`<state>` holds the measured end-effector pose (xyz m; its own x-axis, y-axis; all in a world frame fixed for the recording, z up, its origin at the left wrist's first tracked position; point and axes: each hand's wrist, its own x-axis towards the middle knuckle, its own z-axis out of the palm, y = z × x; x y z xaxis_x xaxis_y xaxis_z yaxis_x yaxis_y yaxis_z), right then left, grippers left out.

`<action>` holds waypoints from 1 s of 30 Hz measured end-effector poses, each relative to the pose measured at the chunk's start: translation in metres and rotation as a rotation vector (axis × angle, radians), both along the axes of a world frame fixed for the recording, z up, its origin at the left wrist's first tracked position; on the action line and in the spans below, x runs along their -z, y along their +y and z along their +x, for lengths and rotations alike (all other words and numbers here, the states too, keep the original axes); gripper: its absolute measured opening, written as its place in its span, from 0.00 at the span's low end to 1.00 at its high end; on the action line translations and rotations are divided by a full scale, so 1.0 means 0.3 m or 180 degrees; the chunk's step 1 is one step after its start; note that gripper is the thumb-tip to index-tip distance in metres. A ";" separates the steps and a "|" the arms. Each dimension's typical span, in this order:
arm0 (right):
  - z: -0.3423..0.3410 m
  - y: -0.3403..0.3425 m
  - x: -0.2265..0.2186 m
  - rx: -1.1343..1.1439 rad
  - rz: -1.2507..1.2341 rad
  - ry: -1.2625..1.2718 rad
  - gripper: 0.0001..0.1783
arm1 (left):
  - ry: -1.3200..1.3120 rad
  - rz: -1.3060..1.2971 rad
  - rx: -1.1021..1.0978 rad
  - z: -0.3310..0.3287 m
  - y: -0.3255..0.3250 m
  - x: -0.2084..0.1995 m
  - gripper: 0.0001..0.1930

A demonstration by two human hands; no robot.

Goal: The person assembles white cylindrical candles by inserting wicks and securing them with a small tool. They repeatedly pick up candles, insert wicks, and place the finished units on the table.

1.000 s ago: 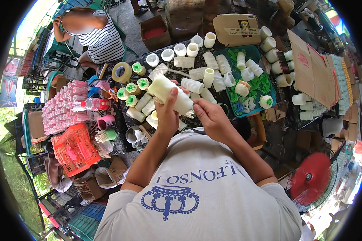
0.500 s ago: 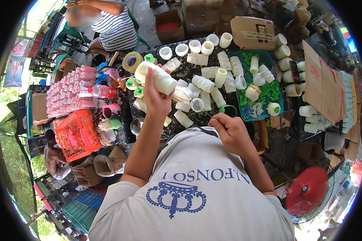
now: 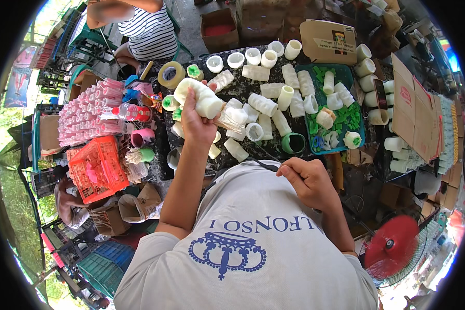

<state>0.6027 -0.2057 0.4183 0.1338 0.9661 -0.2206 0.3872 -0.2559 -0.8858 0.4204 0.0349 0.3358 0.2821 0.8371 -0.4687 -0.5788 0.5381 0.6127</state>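
Note:
My left hand point(image 3: 200, 123) is wrapped round a thick white wax candle point(image 3: 205, 99), held tilted above the table's left part. Beside that hand a bundle of pale wicks point(image 3: 232, 118) sticks out over the tabletop. Low in front of my shirt, my right hand point(image 3: 312, 182) is closed on a thin, dark, rod-like tool point(image 3: 266, 164); its slender end points left, and its exact kind is unclear. Many white wax cylinders point(image 3: 262, 105) lie beyond my hands, and an upright green cup point(image 3: 293, 143) stands near my right hand.
A teal tray point(image 3: 344, 76) holds green wax scraps and white pieces at the right. Pink tubes point(image 3: 95, 109), a red-capped bottle point(image 3: 132, 112) and an orange basket point(image 3: 99, 169) crowd the left. A red fan point(image 3: 392, 247) stands lower right; a person point(image 3: 147, 33) sits far left.
My right hand has moved a little right and nearer to me, with more of the dark tool showing. The candle in my left hand has tipped slightly; that hand stays in nearly the same place.

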 end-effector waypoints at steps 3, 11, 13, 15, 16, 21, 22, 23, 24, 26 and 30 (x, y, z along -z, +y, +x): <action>0.001 -0.012 -0.002 -0.0022 -0.0010 0.0035 0.10 | -0.0009 -0.0004 -0.0012 0.000 -0.004 0.004 0.22; 0.006 -0.034 -0.009 -0.0084 -0.0019 0.0133 0.09 | -0.0334 0.0310 0.0312 -0.033 0.020 0.078 0.24; 0.009 -0.040 -0.011 -0.0087 -0.0043 0.0163 0.09 | -0.0342 0.0297 0.0318 -0.034 0.024 0.084 0.24; 0.007 -0.047 -0.005 -0.0010 0.0083 0.0216 0.09 | -0.0417 0.0260 0.0318 -0.042 0.037 0.096 0.24; 0.007 -0.050 -0.001 0.0024 0.0149 0.0244 0.09 | -0.0453 0.0247 0.0313 -0.049 0.042 0.105 0.24; 0.030 -0.022 -0.009 -0.0375 -0.0490 0.0305 0.17 | -0.0337 0.0431 0.0471 -0.048 0.018 0.077 0.25; 0.036 -0.016 -0.007 -0.0477 -0.0659 0.0302 0.21 | -0.0267 0.0428 0.0457 -0.033 0.008 0.057 0.25; 0.029 -0.006 0.011 -0.0300 -0.0510 0.0554 0.24 | -0.0449 0.0493 0.0597 -0.031 0.006 0.058 0.26; 0.010 0.009 0.043 -0.0124 -0.0359 0.0804 0.28 | -0.0631 0.0556 0.0736 -0.029 0.003 0.062 0.26; -0.006 0.055 0.066 0.0046 -0.0081 0.1185 0.33 | -0.0603 0.0668 0.0878 -0.010 -0.023 0.034 0.28; -0.038 0.176 0.078 0.0022 0.0135 0.1575 0.21 | 0.0037 0.1107 0.0849 0.057 -0.104 -0.033 0.27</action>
